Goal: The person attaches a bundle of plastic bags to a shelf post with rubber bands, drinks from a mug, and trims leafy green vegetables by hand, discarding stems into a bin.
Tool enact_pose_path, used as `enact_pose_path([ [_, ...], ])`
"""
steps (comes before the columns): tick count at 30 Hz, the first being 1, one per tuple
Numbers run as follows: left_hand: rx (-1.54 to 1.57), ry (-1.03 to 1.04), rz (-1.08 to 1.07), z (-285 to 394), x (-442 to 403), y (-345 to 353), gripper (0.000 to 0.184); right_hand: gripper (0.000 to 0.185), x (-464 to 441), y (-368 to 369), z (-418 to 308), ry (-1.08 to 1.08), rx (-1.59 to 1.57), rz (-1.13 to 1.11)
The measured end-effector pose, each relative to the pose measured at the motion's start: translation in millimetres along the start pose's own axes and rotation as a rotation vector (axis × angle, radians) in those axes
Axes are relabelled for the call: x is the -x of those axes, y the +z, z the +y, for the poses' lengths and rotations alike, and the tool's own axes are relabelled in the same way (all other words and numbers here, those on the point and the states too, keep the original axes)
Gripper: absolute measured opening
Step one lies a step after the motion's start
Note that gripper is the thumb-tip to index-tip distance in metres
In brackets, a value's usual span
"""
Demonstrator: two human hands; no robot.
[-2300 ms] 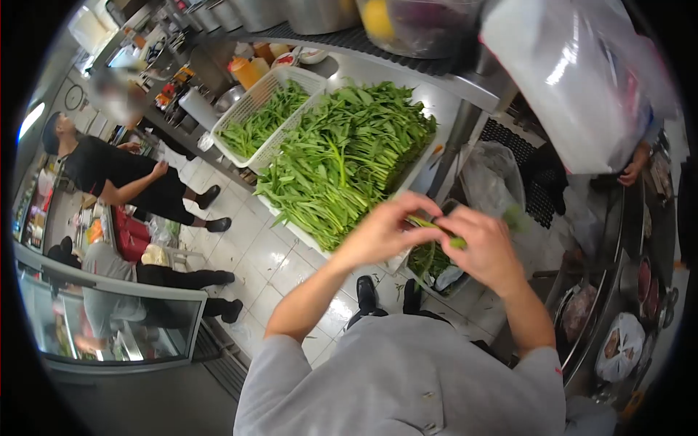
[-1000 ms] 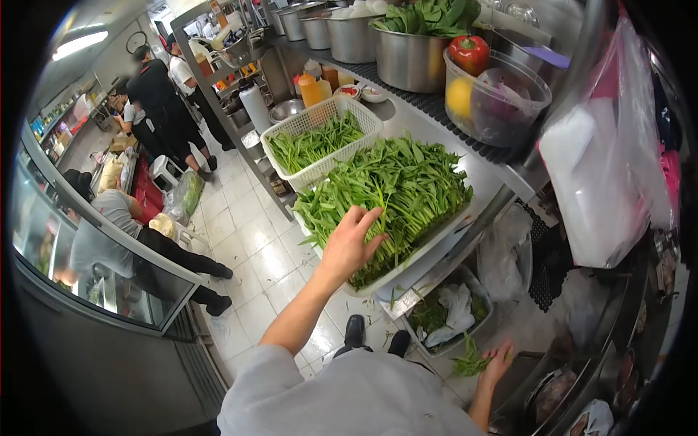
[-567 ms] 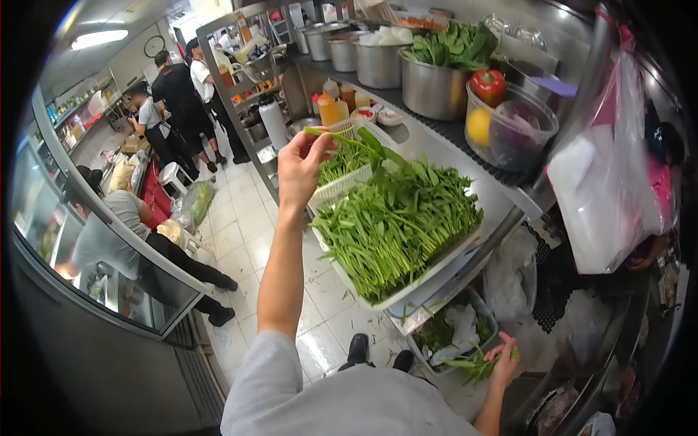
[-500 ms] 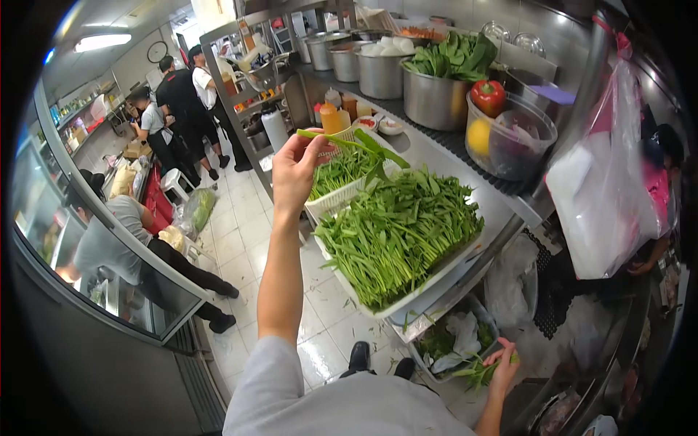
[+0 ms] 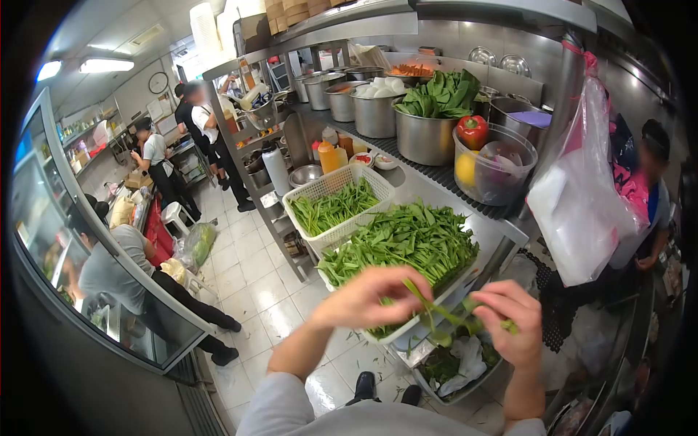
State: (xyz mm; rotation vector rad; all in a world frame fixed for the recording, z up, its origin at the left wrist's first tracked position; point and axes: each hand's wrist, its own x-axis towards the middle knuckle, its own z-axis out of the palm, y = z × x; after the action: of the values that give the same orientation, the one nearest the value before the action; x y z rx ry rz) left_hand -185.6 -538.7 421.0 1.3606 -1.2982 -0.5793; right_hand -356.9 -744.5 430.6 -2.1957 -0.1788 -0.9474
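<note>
My left hand (image 5: 374,296) is closed on a green leafy stem (image 5: 419,296), which looks like water spinach, in front of the big heap. To its right my right hand (image 5: 512,320) pinches more green stems (image 5: 465,320), partly blurred, and the two hands nearly meet. Behind them a thick heap of leafy greens (image 5: 407,243) fills a white tray on the steel counter. A white perforated basket (image 5: 320,243) just beyond holds loose cut greens (image 5: 334,207). Below my hands, a bin (image 5: 436,396) on the floor contains leaf scraps (image 5: 440,363) and a plastic bag (image 5: 465,367).
Steel pots (image 5: 429,138) line the shelf behind, beside a clear tub (image 5: 502,171) with a red pepper (image 5: 472,132). A plastic bag (image 5: 574,211) hangs at right. Several people work at left, near a glass-door fridge (image 5: 109,254); another person (image 5: 654,196) stands at far right.
My left hand has come down from above the basket to the front of the heap, holding a stem. My right hand has risen from over the bin to meet it, with its greens.
</note>
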Motion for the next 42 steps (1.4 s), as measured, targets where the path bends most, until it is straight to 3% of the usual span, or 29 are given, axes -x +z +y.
enact_pose_path([
  [3, 0.144, 0.009, -0.156, -29, -2, 39, 0.017, 0.018, 4, 13, 18, 0.091, -0.234, -0.384],
  [7, 0.382, -0.097, -0.206, -73, 14, 66, 0.017, 0.02, 45, 13, 54, 0.317, -0.327, -0.557],
  [11, 0.414, -0.135, -0.273, -101, 16, 82, 0.019, 0.021, 78, 21, 60, 0.608, -0.353, -0.554],
  [14, 0.504, -0.247, -0.344, -108, 5, 86, 0.021, 0.021, 95, 17, 75, 0.512, -0.204, -0.433],
  [16, 0.268, -0.262, -0.311, -97, -19, 82, 0.024, 0.018, 81, 5, 72, 0.45, -0.133, -0.367],
  [17, -0.023, 0.0, -0.164, -92, -33, 84, 0.021, 0.018, 72, -3, 70, 0.449, -0.125, -0.361],
  [19, 0.061, -0.285, -0.097, -57, -60, 84, 0.016, 0.02, 59, -21, 69, 0.475, -0.187, -0.29],
  [23, 0.114, -0.242, -0.043, -51, -81, 83, 0.019, 0.022, 47, -47, 76, 0.597, -0.284, -0.297],
  [26, 0.13, -0.18, -0.041, -65, -90, 90, 0.017, 0.019, 46, -47, 77, 0.666, -0.14, -0.372],
  [29, -0.2, -0.095, -0.102, -71, -90, 103, 0.016, 0.017, 65, -36, 85, 0.597, 0.058, -0.315],
  [30, -0.387, -0.028, -0.167, -73, -89, 108, 0.017, 0.017, 75, -33, 84, 0.527, 0.153, -0.288],
  [31, -0.584, 0.163, -0.23, -87, -82, 115, 0.023, 0.016, 85, -27, 85, 0.441, 0.237, -0.267],
  [34, -0.789, 0.189, -0.286, -119, -47, 155, 0.017, 0.016, 134, -8, 92, 0.49, 0.324, -0.35],
  [39, -0.604, 0.019, -0.302, -171, 18, 208, 0.016, 0.014, 226, 24, 105, 0.535, 0.224, -0.472],
  [42, -0.561, -0.101, -0.221, -194, 40, 231, 0.017, 0.01, 262, 40, 110, 0.481, 0.189, -0.326],
])
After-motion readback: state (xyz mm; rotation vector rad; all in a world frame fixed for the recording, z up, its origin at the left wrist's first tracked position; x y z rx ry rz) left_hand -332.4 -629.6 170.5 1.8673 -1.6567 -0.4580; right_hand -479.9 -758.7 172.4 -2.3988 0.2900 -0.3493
